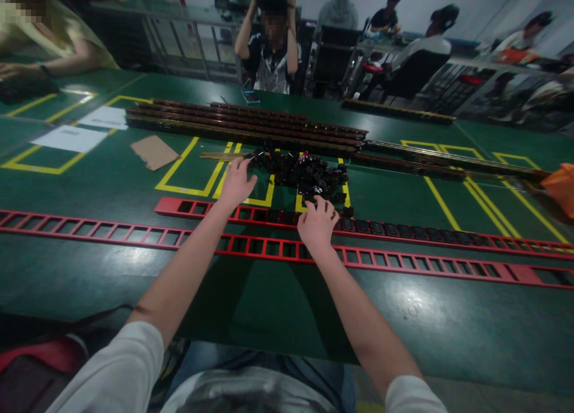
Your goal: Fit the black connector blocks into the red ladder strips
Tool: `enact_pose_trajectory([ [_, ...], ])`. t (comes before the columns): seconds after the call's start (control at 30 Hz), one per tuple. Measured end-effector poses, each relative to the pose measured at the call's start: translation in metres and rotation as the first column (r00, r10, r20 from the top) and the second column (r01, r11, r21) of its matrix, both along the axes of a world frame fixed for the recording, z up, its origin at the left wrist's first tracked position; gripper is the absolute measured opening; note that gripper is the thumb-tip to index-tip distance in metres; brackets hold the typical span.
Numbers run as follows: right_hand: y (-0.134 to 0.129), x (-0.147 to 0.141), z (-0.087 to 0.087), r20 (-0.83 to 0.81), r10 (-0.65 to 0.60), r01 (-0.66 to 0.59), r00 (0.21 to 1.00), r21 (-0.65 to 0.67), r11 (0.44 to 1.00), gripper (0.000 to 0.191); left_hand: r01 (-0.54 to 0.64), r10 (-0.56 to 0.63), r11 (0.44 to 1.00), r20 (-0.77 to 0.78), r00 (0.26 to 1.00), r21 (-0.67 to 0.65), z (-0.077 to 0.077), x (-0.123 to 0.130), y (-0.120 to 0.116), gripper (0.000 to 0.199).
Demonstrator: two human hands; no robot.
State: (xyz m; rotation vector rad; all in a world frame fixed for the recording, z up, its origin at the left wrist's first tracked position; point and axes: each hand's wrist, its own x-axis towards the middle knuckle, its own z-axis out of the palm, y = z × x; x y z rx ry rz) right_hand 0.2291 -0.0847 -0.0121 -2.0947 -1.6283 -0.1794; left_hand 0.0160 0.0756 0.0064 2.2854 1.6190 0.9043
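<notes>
A heap of small black parts (309,174) lies on the green table in front of me. My left hand (237,183) is at the heap's left end, its thumb apart from the fingers and nothing visible in it. My right hand (317,223) hovers over the heap's front edge with bent, separated fingers; the tips partly hide the parts beneath. Under that hand runs a red slotted strip (207,208), several of its slots filled with black square pieces (390,229). Nearer to me lies a second, longer red slotted strip (365,257) with open slots.
Long dark strips (251,123) are stacked behind the heap. A cardboard piece (153,152) and white papers (72,138) lie left, an orange bag (560,189) right. Across the table sits a person (273,54) with raised arms; another person (58,48) is at far left.
</notes>
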Motion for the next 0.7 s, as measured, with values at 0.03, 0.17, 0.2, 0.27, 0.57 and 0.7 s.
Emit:
enact_pose_trajectory([
  [0.03, 0.0, 0.0, -0.001, 0.009, -0.005, 0.004, 1.0, 0.008, 1.0, 0.037, -0.04, 0.04, 0.999, -0.029, 0.999, -0.02, 0.0, -0.002, 0.015, 0.047],
  [0.17, -0.001, -0.001, -0.005, -0.002, 0.018, -0.018, 1.0, 0.01, 1.0, 0.033, -0.051, 0.025, 0.99, -0.189, 0.982, -0.133, -0.003, -0.009, 0.046, 0.041],
  [0.2, 0.0, -0.001, -0.005, -0.01, 0.028, -0.028, 1.0, 0.002, 1.0, 0.033, -0.061, 0.031, 0.989, -0.211, 0.977, -0.138, -0.003, -0.01, 0.046, 0.037],
  [0.27, 0.0, 0.0, -0.005, -0.023, 0.044, -0.044, 0.999, -0.01, 0.999, 0.033, -0.085, 0.054, 0.989, -0.227, 0.972, -0.125, -0.004, -0.011, 0.041, 0.028],
  [0.57, 0.001, -0.002, -0.002, -0.053, 0.092, -0.094, 0.994, -0.025, 0.995, 0.035, -0.055, 0.034, 0.994, -0.217, 0.976, -0.092, -0.007, -0.019, -0.019, 0.033],
  [0.7, 0.002, -0.002, -0.004, -0.048, 0.095, -0.096, 0.994, -0.016, 0.995, 0.035, -0.082, 0.071, 0.995, -0.187, 0.98, -0.049, -0.011, -0.017, -0.01, 0.038],
])
